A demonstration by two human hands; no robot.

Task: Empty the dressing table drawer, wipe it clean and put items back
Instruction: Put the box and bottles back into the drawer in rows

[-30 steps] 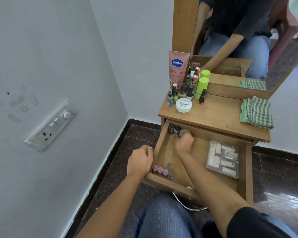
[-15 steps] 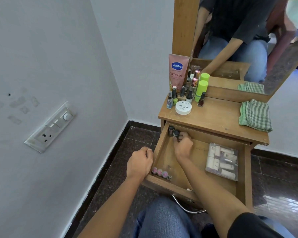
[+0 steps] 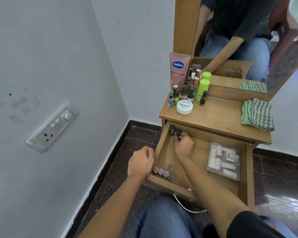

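Note:
The wooden drawer of the dressing table stands pulled out. My right hand reaches into its back left corner, fingers curled round a small dark bottle; another dark bottle stands beside it. My left hand grips the drawer's left wall near the front. Three pink-capped bottles lie in the front left corner. A clear plastic case of small tubes lies at the drawer's right. A green checked cloth lies on the table top.
Nail polish bottles, a Vaseline tube, a green can and a white round tub crowd the table top's back left. A mirror rises behind. A wall with a switch plate is close on the left.
My right hand has stayed at the back left corner, its fingers working on the dark bottle. The left hand has kept its hold on the drawer's side.

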